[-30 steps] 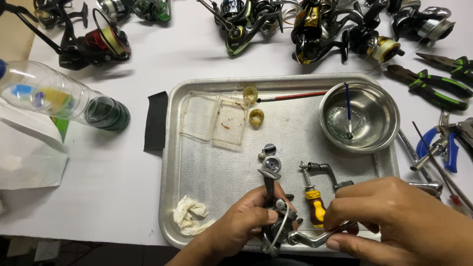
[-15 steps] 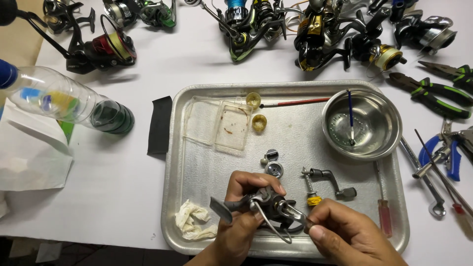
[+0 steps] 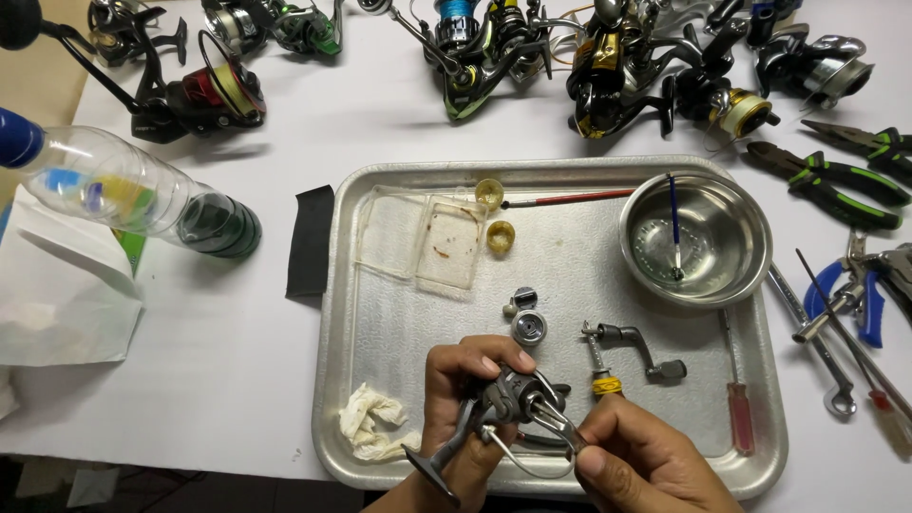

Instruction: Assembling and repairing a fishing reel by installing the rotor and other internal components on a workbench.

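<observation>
Reel [image 3: 513,399], one grey body, sits over the tray's [image 3: 570,171] near edge, gripped in both hands. Left hand [image 3: 465,380] is closed around its body; right hand [image 3: 646,465] pinches the wire bail at its side between thumb and fingertips. Left to right on the desk: one bottle [image 3: 133,195] lying at the left edge, one black patch [image 3: 310,239], one rag [image 3: 372,423] in the tray's near-left corner, one clear box [image 3: 432,237], two yellow rings [image 3: 490,193], one crank handle [image 3: 636,344], one bowl [image 3: 695,237], one red screwdriver [image 3: 739,408]. Several reels [image 3: 475,47] line the far edge; pliers [image 3: 836,176] crowd the right edge.
</observation>
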